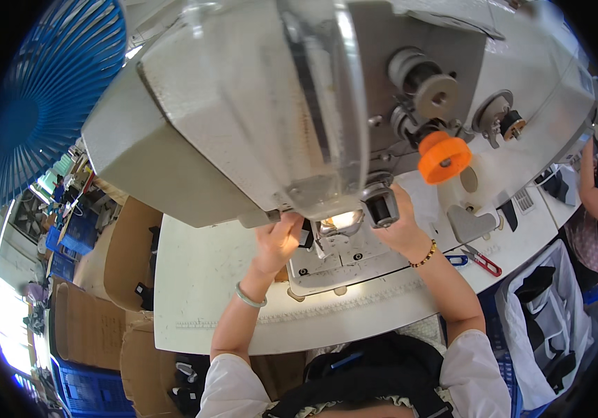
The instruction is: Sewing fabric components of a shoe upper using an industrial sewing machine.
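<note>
Hiding hands [279, 240], possibly fingertips, sewing machine [257, 118]

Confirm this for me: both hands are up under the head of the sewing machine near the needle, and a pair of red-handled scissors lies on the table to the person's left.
One detail is off. The head view shows the red-handled scissors on the table to the person's right, beyond the right hand. The rest stands: the left hand and the right hand are both up under the sewing machine head near the needle.

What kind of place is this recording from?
Probably a garment workshop: an industrial sewing machine on a white table, both hands at its needle area, scissors close by, cardboard boxes and another worker alongside.
</note>
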Demonstrator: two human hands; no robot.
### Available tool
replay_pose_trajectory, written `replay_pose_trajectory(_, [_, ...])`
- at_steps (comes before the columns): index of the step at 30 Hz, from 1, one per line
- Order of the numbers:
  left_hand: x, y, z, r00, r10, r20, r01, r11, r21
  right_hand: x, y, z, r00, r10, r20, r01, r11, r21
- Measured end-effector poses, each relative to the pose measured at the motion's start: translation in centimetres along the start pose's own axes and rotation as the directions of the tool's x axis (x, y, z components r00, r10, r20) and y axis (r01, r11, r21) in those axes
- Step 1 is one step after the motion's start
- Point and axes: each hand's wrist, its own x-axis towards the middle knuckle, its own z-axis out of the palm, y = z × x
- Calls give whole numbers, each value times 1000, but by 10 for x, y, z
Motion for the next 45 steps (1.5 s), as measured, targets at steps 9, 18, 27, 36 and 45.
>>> replay_pose_trajectory(9, [-27, -82, -9, 601, -525, 603, -43, 732, 680, -7, 12, 12, 993, 115, 8, -115, 993, 0])
replay_pose_trajectory(18, [44, 2, -138, 812, -368, 454, 190, 901, 390, -106, -69, -120, 609, 673, 420, -406, 720, -564])
replay_pose_trajectory(27, [-12, 50, -107, 393, -339, 855, 653, 757, 0, -155, -28, -135, 826, 516, 227, -302, 745, -595])
replay_pose_trajectory(36, [-26, 59, -43, 20, -526, 850, 1000, 24, -8, -146, -37, -109, 599, 783, 166, -749, 622, -229])
replay_pose_trajectory(45, [-22, 66, -48, -23, -508, 861, 989, -137, -54, -73, -66, -52, 868, 371, 329, -374, 926, -56])
